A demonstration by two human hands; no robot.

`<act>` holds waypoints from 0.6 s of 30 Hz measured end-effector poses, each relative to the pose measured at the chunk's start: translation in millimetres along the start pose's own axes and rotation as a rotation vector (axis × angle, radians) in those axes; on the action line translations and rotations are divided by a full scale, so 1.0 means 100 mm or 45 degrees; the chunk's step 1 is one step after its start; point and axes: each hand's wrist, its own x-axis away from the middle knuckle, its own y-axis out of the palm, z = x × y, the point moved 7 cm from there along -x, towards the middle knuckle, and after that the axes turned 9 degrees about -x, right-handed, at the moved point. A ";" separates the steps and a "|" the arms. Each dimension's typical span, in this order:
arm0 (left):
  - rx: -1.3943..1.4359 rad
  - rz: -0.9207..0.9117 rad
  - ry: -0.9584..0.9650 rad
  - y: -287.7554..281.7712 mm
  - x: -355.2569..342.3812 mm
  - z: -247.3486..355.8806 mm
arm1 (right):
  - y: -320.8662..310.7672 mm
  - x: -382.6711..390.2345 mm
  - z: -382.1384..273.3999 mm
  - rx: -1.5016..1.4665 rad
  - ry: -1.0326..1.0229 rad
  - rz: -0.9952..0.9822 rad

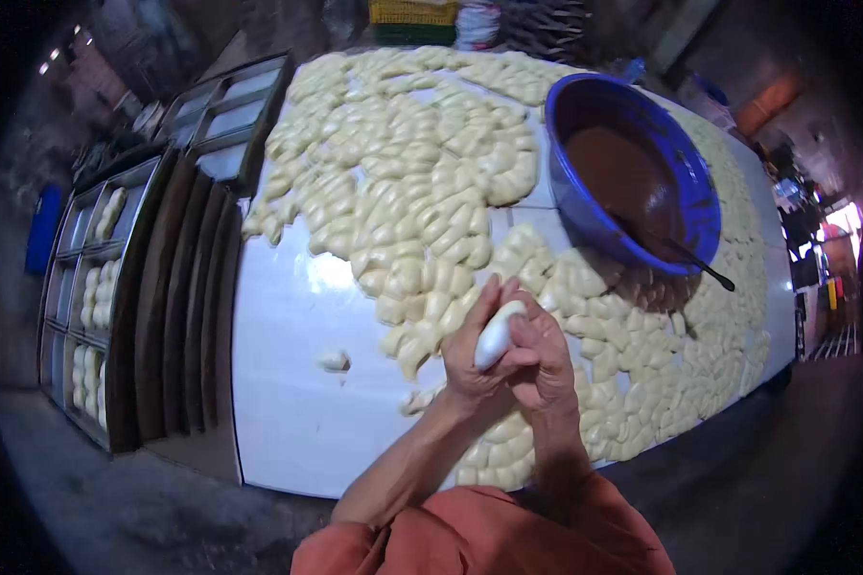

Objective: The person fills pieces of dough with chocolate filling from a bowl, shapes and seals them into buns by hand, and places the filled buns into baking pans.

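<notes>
My left hand (470,359) and my right hand (545,369) are together above the white table (283,422), both closed around a pale, smooth oblong dough piece (497,333). Beneath and beyond them lie several pale dough pieces (403,192), packed in broad masses over much of the table. A small separate lump (334,360) sits to the left of my hands. Ahead to the right stands a blue tub (571,182) with brown liquid and a dark long-handled utensil (690,259) leaning out over its rim.
At the left stand metal-framed divided trays (115,168), some holding dough rows, beside upright dark boards (177,297). Farther back are another divided tray (257,84) and a yellow crate (412,11). A blue object (44,230) is at the far left; cluttered shelving (829,268) is at the right.
</notes>
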 end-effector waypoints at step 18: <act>-0.122 -0.537 -1.089 -0.34 0.15 -0.41 | -1.64 -1.64 -2.23 2.313 0.607 0.033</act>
